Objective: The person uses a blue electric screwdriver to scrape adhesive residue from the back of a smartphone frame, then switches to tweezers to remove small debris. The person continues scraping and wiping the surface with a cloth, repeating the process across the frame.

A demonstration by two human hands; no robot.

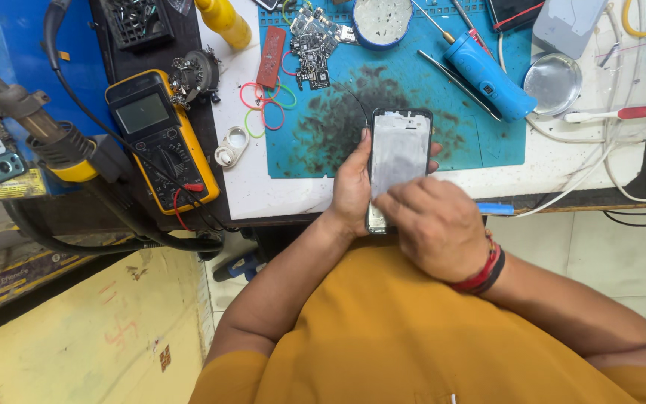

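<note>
The left hand [351, 187] grips a black-framed smartphone with a pale, dull grey face [398, 161] along its left edge, holding it in the air over the near edge of the counter [242, 191], while the right hand [431, 224] lies curled over the phone's near end with fingertips pressed to the face; whether it pinches anything there I cannot tell. Held one-sided above the gap between counter and lap, the phone could slip and fall toward the tiled floor [607, 247] if the pressing fingers push harder than the left hand holds, and uneven pressure on the thin panel might crack or bend it. The soot-stained blue work mat [323, 142] just beyond could also smudge the face if it is set down there. The white counter is crowded: a yellow-cased multimeter [160, 138] at the left, coloured rubber bands [265, 105], bare circuit boards [312, 49], a blue cylindrical power tool [487, 75], a round metal dish [553, 82] and white cables [600, 164] trailing at the right.
</note>
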